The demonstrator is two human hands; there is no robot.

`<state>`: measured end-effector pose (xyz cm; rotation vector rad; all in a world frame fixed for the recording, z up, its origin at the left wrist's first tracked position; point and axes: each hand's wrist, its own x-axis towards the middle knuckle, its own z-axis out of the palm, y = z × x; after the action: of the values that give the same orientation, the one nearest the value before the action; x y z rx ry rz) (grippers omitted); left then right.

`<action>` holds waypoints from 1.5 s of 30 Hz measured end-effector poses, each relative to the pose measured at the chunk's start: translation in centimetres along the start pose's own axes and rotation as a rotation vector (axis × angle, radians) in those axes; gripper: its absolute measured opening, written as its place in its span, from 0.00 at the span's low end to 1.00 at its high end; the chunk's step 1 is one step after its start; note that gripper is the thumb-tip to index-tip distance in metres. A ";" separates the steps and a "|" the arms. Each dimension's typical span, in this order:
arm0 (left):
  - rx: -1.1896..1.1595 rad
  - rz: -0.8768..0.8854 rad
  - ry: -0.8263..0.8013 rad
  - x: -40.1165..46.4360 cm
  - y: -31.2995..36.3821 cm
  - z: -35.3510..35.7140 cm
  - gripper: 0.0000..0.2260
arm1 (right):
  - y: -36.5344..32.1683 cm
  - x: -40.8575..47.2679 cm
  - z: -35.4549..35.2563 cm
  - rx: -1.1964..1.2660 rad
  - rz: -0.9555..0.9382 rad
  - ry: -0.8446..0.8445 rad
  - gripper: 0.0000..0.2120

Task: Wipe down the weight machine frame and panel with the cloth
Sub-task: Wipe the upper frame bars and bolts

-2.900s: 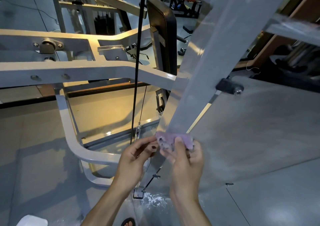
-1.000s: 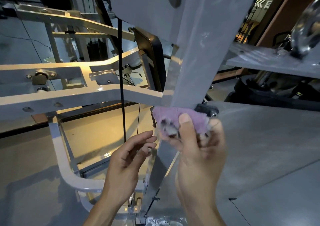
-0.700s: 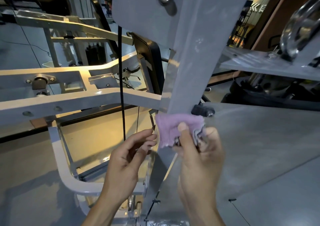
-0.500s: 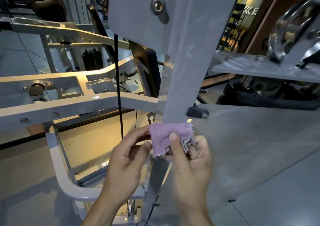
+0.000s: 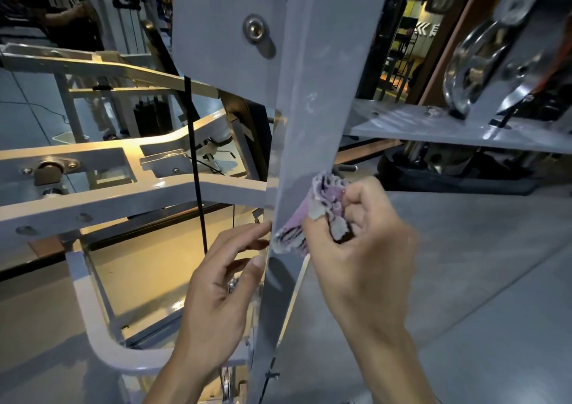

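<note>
The right hand (image 5: 362, 249) gripped a bunched purple cloth (image 5: 312, 215) and pressed it against the grey upright post (image 5: 306, 109) of the weight machine frame, just below where a cross beam (image 5: 123, 199) met it. The left hand (image 5: 223, 295) was held with fingers loosely extended, its fingertips (image 5: 263, 227) at the post's left edge. A black cable (image 5: 195, 156) hung behind.

Matt grey-painted metal frame (image 5: 312, 100) — fuzzy cloth (image 5: 312, 215)
</note>
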<state>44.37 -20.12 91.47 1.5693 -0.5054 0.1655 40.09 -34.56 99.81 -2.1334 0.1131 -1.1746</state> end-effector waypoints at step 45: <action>-0.006 0.008 0.031 0.3 -0.6 -0.3 0.19 | 2.0 -1.6 -0.6 -0.205 -0.289 0.049 0.17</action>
<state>44.96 -19.93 91.04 1.5565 -0.4871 0.1941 39.18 -35.79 97.67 -2.3577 -0.0587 -1.4348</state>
